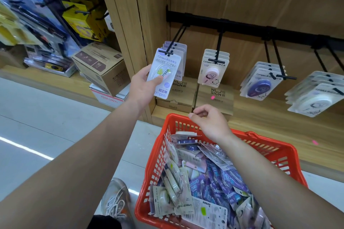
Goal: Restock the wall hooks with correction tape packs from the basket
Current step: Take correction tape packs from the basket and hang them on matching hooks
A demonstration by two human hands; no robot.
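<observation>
Nearest us, the red basket (284,156) holds a heap of correction tape packs (219,182). Our right hand (210,122) hovers over its rim, loosely curled and empty. Our left hand (143,84) grips a white pack (165,69) on the leftmost hook (174,42).

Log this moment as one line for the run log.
left hand: holding green pack at leftmost hook | right hand: empty, above red basket | basket: many packs left
</observation>
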